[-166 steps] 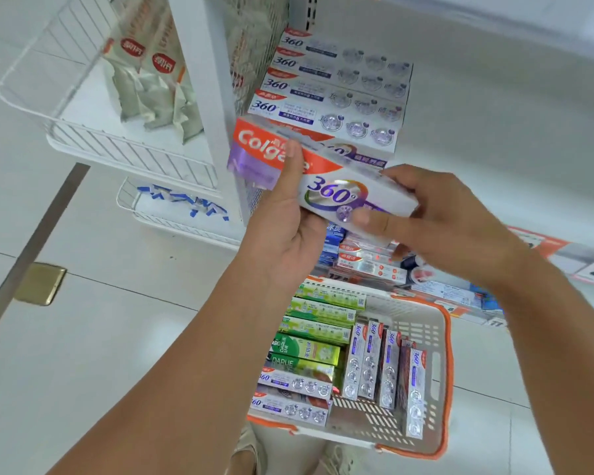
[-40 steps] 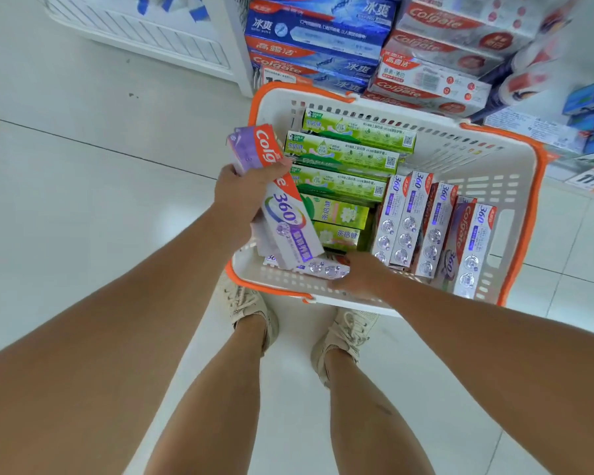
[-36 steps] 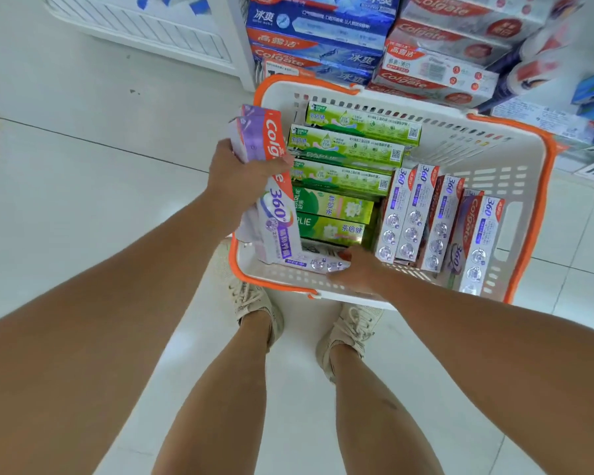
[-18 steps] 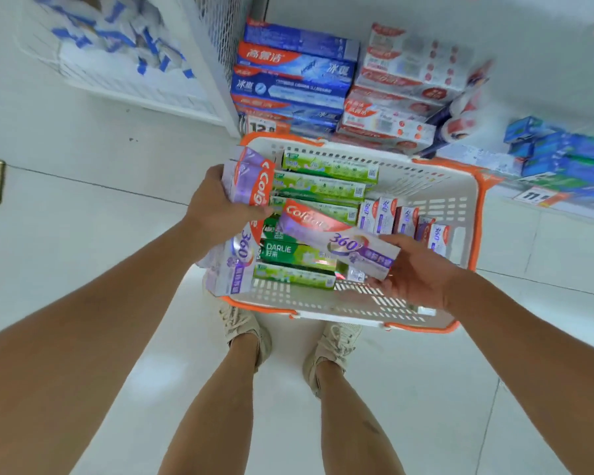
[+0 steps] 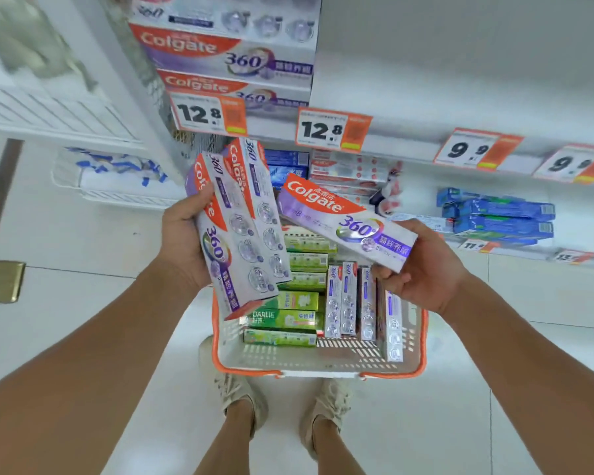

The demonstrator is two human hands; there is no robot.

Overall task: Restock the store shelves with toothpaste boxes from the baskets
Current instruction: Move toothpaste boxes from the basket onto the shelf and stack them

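Toothpaste boxes fill a white basket with an orange rim [image 5: 318, 371] that sits on the pale tiled floor, just ahead of a person's two beige shoes [image 5: 242, 402]. Behind it, at 12 o'clock, a white store shelf [image 5: 443, 97] carries a stack of purple toothpaste boxes [image 5: 234, 60] above orange price tags [image 5: 333, 130], with blue boxes [image 5: 498, 217] on the lower shelf at 2 o'clock. Inside the basket, green boxes [image 5: 288, 318] lie flat on the 9 o'clock side and purple boxes [image 5: 348, 303] stand on end on the 3 o'clock side. Above the basket, the left hand [image 5: 182, 241] grasps two purple boxes [image 5: 240, 231] held side by side and tilted nearly upright, thumb across the front of the nearer one. The right hand [image 5: 422, 265], at 3 o'clock from them, has its fingers curled round the end of a single purple box [image 5: 347, 221] that slants toward 10 o'clock, its far end close to the pair. At 9 o'clock, a wire rack [image 5: 117, 186] holds blue-and-white packets.
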